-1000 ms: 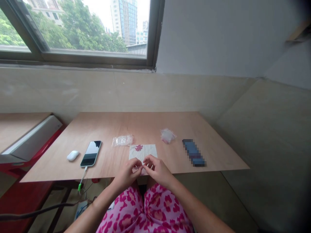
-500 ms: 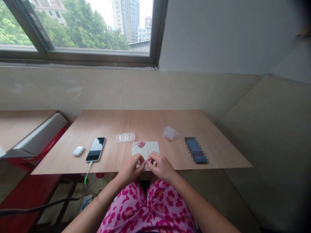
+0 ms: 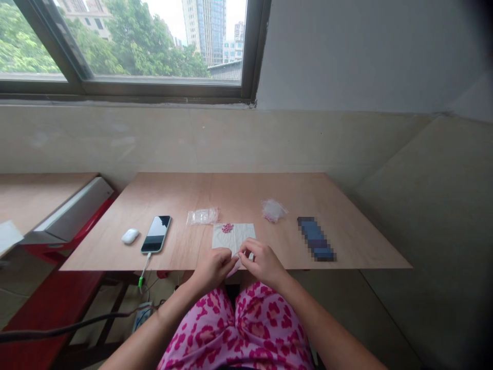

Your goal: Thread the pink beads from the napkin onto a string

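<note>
Just over the near table edge, my left hand (image 3: 214,268) is closed in a pinch on a small clear plastic bag (image 3: 233,269), which shows a pinkish tint below the fingers. My right hand (image 3: 262,261) is also pinched, its fingertips at the bag's upper edge. Beyond the hands lies a white cloth or paper sheet (image 3: 221,241), partly covered by them. A little pile of red-pink beads (image 3: 227,227) rests near its far left corner. What may lie inside the held bag is too small to make out.
Flat clear bags (image 3: 203,216) lie left of the sheet; a heap of clear bags (image 3: 273,209) with pink beads lies to its right. A plugged-in phone (image 3: 156,234) and white earbud case (image 3: 130,236) are at left, a pixelated dark phone (image 3: 316,239) at right.
My left hand has turned and lowered slightly, with its fingers curled more. The bag shows more below the fingertips. The whole view has shifted a little.
</note>
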`<action>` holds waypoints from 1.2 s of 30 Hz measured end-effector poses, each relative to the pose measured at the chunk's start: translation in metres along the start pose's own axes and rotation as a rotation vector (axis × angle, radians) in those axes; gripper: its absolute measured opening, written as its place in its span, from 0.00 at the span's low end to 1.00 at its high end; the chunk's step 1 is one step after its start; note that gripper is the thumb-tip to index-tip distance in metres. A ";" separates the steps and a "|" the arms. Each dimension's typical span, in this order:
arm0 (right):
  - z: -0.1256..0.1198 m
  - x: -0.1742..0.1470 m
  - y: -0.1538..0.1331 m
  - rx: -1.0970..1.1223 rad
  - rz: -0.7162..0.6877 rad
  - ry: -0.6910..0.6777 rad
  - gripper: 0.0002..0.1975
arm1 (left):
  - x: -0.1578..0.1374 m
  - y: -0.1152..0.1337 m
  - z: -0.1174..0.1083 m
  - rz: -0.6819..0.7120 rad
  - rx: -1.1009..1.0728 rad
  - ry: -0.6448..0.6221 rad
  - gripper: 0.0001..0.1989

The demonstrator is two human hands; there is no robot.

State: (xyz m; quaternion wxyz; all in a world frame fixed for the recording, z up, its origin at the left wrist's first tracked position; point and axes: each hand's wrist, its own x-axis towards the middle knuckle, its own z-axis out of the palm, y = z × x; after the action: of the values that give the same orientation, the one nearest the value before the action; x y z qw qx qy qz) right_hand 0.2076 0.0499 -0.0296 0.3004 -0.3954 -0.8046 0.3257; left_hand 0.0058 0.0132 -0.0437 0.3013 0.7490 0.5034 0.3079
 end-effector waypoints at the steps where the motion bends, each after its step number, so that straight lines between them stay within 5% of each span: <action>1: 0.001 0.000 0.000 -0.007 0.000 0.003 0.07 | 0.000 0.001 0.001 -0.005 -0.005 -0.006 0.23; 8: 0.001 0.001 0.007 -0.042 0.019 0.064 0.06 | 0.002 -0.005 0.002 -0.032 -0.037 0.028 0.21; 15: 0.000 0.002 0.012 0.049 0.034 0.082 0.06 | 0.002 -0.013 -0.008 -0.101 -0.099 -0.099 0.23; 22: 0.015 0.006 0.020 0.643 0.320 0.050 0.14 | 0.006 -0.002 -0.016 -0.179 -0.598 0.063 0.13; 25: 0.017 0.009 0.019 0.844 0.365 0.062 0.19 | 0.006 0.003 -0.012 -0.282 -0.782 -0.060 0.18; 28: 0.014 0.010 0.020 0.844 0.384 0.121 0.20 | 0.005 0.003 -0.008 -0.369 -0.811 -0.181 0.19; 36: 0.006 0.015 0.035 0.764 0.408 0.281 0.21 | 0.009 -0.004 -0.010 -0.400 -0.794 -0.161 0.22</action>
State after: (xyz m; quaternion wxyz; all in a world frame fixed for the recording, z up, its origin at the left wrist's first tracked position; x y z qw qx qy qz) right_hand 0.2111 0.0768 -0.0566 0.4609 -0.4469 -0.4838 0.5949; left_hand -0.0018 0.0248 -0.0389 0.6571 0.4848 0.4562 0.3536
